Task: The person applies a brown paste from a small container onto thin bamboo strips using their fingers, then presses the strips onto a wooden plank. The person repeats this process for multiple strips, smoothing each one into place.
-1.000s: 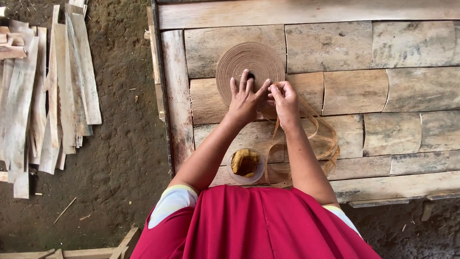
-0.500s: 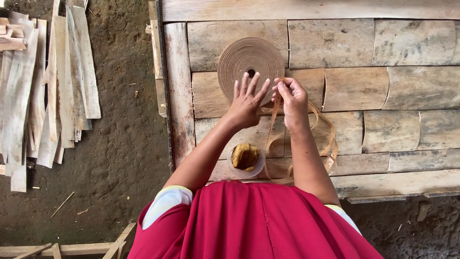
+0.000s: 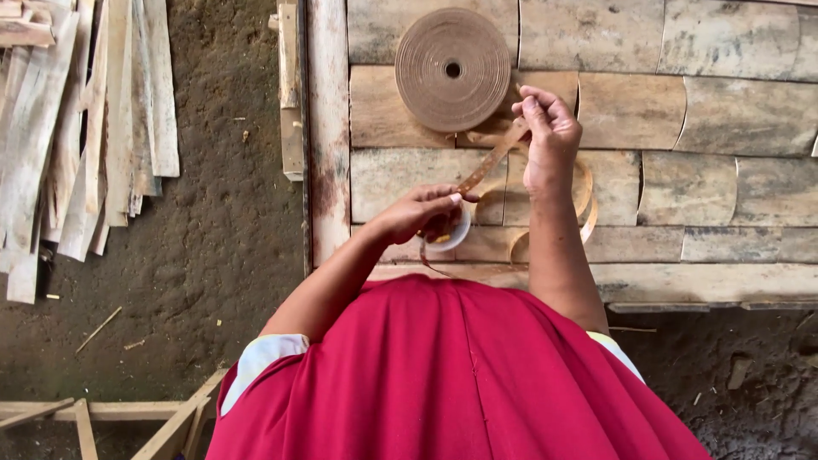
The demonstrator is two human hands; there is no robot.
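A flat round coil of thin brown strip lies on the wooden plank table. My right hand is just right of the coil and pinches the upper end of a loose length of brown strip. The strip runs slanting down to my left hand, whose fingers are closed on its lower end. Under my left hand stands a small white cup with yellow-brown paste, mostly hidden. More strip lies in loose loops beside my right forearm.
A stack of pale wooden slats lies on the dirt floor at the left. A narrow wooden batten sits along the table's left edge. Parts of a wooden frame show at the bottom left.
Both hands were at the coil. My left hand has come down over the cup, and my right hand has lifted a length of strip that now stretches between them.
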